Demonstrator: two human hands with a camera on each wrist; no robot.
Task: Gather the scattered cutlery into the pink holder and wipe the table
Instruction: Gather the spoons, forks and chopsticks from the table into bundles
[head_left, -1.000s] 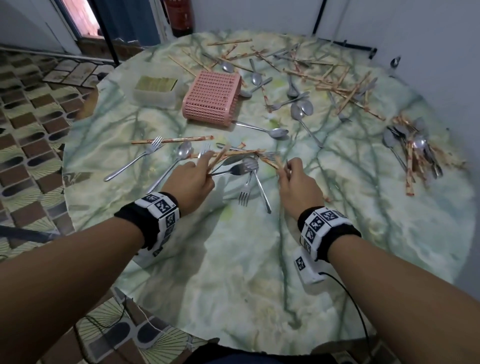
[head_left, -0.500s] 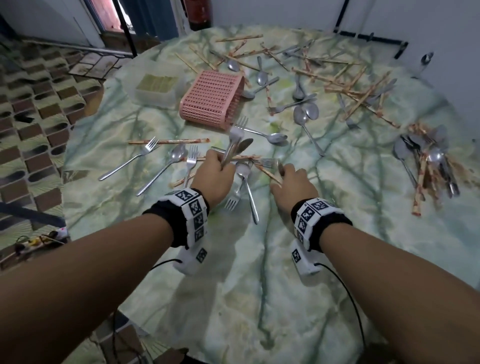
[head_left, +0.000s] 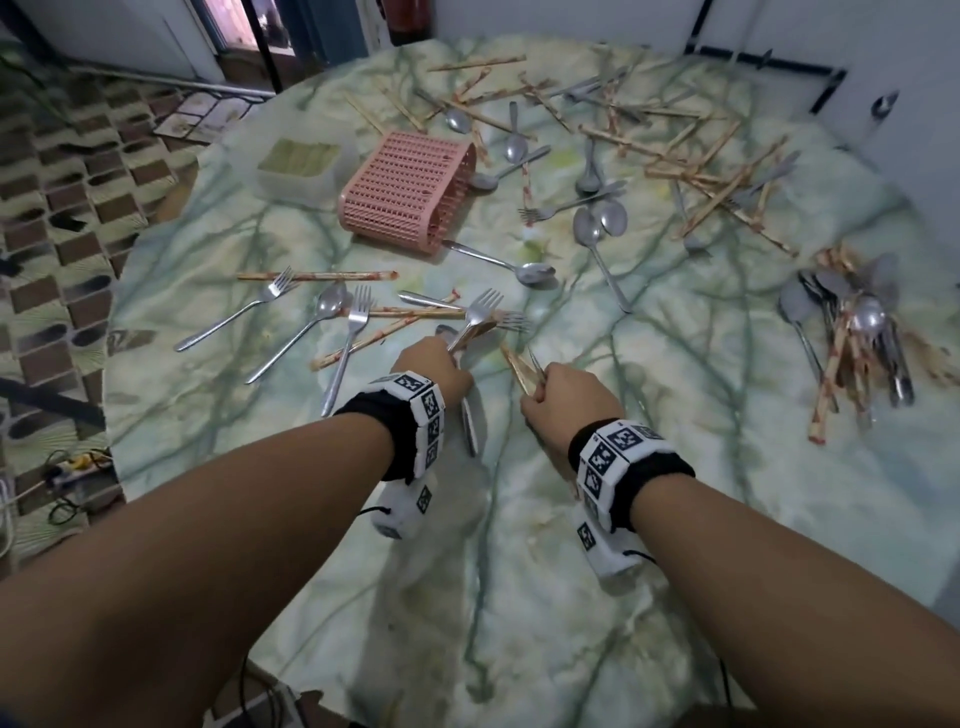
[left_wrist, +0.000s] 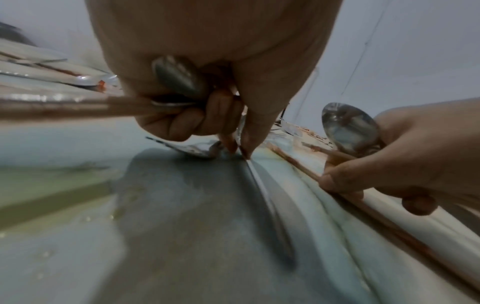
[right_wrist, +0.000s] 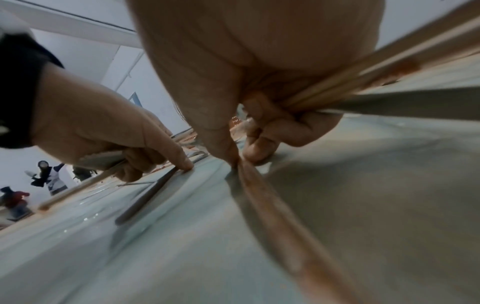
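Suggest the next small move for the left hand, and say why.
Probably lift the utensil its fingertips touch on the table into the bundle. The left hand already grips a fork, a spoon and chopsticks, and the pink holder, lying on its side beyond, holds nothing visible.

A home dining room or small eatery is being suggested by the round marble-patterned surface (head_left: 519, 545), the scattered spoons, forks and chopsticks, and the patterned tiled floor (head_left: 57, 218) alongside
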